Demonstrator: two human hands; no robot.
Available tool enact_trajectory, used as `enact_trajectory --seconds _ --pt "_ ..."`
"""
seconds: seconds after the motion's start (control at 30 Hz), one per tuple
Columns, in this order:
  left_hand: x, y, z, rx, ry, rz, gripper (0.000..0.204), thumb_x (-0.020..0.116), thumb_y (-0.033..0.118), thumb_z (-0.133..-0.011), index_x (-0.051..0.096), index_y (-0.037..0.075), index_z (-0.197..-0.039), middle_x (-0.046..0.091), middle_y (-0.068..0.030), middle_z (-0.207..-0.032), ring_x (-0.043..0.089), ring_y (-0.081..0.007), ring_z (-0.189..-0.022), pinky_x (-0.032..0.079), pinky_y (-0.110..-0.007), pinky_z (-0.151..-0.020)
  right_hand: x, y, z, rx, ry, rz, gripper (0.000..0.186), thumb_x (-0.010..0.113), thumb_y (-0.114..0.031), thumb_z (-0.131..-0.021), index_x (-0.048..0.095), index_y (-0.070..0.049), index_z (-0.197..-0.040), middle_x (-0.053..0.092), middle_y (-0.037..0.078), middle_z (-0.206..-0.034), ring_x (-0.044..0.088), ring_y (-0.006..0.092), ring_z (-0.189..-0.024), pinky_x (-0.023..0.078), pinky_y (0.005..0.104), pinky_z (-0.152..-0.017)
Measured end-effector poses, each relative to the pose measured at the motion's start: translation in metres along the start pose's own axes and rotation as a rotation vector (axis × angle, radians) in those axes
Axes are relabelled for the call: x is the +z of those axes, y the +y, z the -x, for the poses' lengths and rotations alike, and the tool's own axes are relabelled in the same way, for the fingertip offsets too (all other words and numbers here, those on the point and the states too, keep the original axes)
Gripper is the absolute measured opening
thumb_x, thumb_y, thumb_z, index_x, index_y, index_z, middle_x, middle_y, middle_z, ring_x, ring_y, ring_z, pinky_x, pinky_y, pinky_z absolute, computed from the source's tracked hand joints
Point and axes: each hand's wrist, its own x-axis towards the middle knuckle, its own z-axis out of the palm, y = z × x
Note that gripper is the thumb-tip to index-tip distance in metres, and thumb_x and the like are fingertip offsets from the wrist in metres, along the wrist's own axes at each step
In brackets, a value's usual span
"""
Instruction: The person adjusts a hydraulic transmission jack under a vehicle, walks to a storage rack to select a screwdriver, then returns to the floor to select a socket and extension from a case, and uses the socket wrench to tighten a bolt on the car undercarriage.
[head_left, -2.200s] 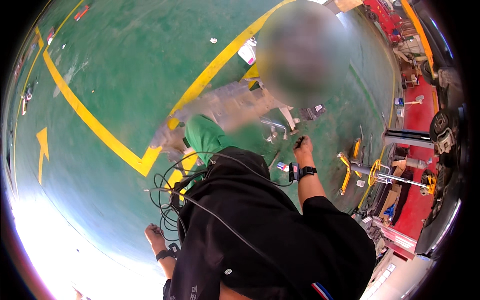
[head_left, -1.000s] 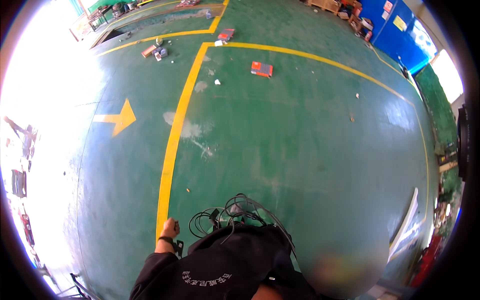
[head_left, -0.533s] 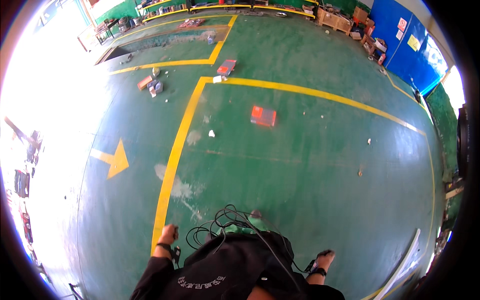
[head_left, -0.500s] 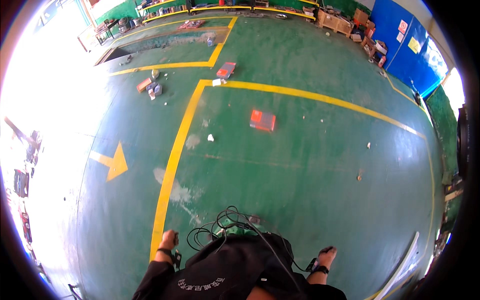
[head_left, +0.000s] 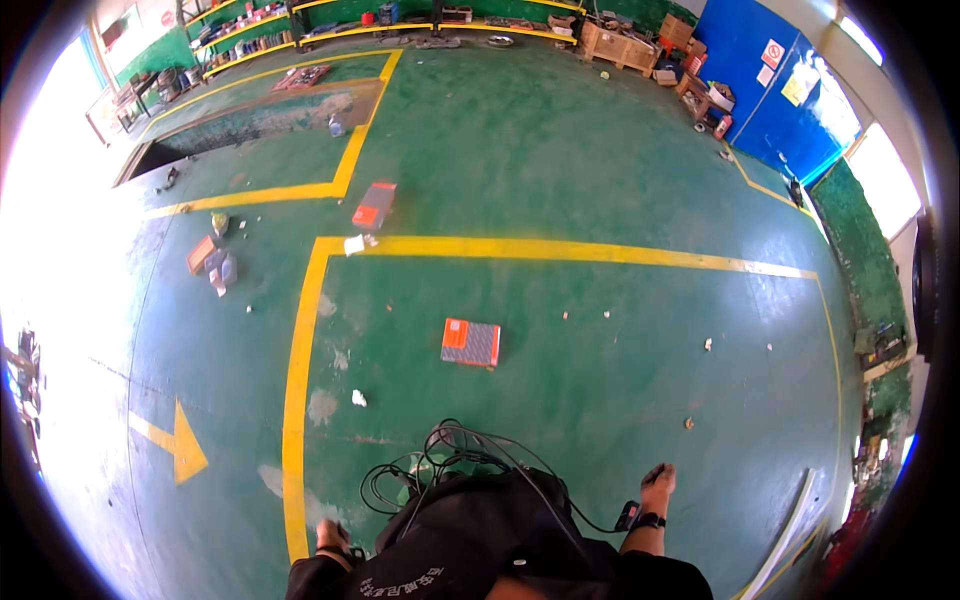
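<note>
My left hand (head_left: 332, 537) hangs low beside my left thigh, fingers curled in, with nothing visible in it. A dark band circles that wrist. Out to the right, my right hand (head_left: 657, 482) is loosely closed over the floor and seems to hold nothing. On its wrist sits a black strap with a small dark device (head_left: 627, 517). Loops of black cable (head_left: 385, 482) hang in front of my dark clothing, and one strand runs toward the right wrist. Neither hand touches anything on the floor. Ahead of me lies a flat orange-and-grey box (head_left: 471, 343).
Another orange-and-grey box (head_left: 374, 206) lies beyond the yellow floor line (head_left: 520, 249). Farther left are a small orange box (head_left: 201, 254) and a sunken pit (head_left: 240, 127). Shelves (head_left: 350, 30) line the back; a wooden crate (head_left: 618, 45) stands near the blue door (head_left: 752, 75). A white strip (head_left: 785, 540) lies at right.
The floor boxes and yellow lines have shifted down and left in view as I move forward and turn. My left hand has swung back; the right has moved slightly forward.
</note>
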Motion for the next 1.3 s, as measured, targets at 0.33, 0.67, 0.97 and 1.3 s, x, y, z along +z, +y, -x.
enact_trajectory --seconds 0.33,0.67,0.97,1.3 --pt "-0.267 0.371 -0.526 -0.469 0.006 1.02 0.02 0.044 0.016 -0.084 0.059 0.004 -0.089 0.039 0.0023 -0.054 0.036 -0.0098 -0.039 0.028 -0.025 -0.034 0.309 0.012 -0.12 0.225 0.25 -0.056 0.021 0.051 -0.019 -0.08 0.045 -0.015 -0.061 0.045 -0.003 -0.052 0.039 0.0101 -0.04 0.028 0.0229 -0.035" --pt "-0.14 0.415 -0.647 -1.35 -0.002 1.397 0.021 0.038 0.015 -0.083 0.052 0.008 -0.069 0.041 -0.0028 -0.053 0.04 -0.0166 -0.043 0.037 -0.032 -0.039 0.82 -0.1 -0.276 0.044 -0.116 0.198 0.017 0.059 -0.019 -0.082 0.051 -0.014 -0.068 0.05 -0.002 -0.057 0.043 0.0102 -0.043 0.034 0.0227 -0.038" --pt "-0.183 0.619 -1.005 -1.349 0.001 1.36 0.017 0.044 0.014 -0.08 0.052 0.009 -0.067 0.042 -0.003 -0.05 0.042 -0.0168 -0.041 0.033 -0.033 -0.036 1.205 -0.122 -0.361 -0.037 -0.217 0.167 0.019 0.059 -0.017 -0.082 0.048 -0.013 -0.066 0.047 0.0 -0.055 0.043 0.0118 -0.041 0.033 0.0232 -0.037" --pt "-0.435 0.932 -1.554 -0.396 0.111 1.013 0.016 0.041 0.009 -0.078 0.055 0.005 -0.07 0.045 -0.0042 -0.051 0.041 -0.0146 -0.038 0.033 -0.028 -0.035 1.434 -0.124 -0.478 0.184 0.143 -0.035 0.021 0.054 -0.024 -0.082 0.048 -0.017 -0.063 0.046 -0.002 -0.052 0.041 0.011 -0.04 0.03 0.0239 -0.035"
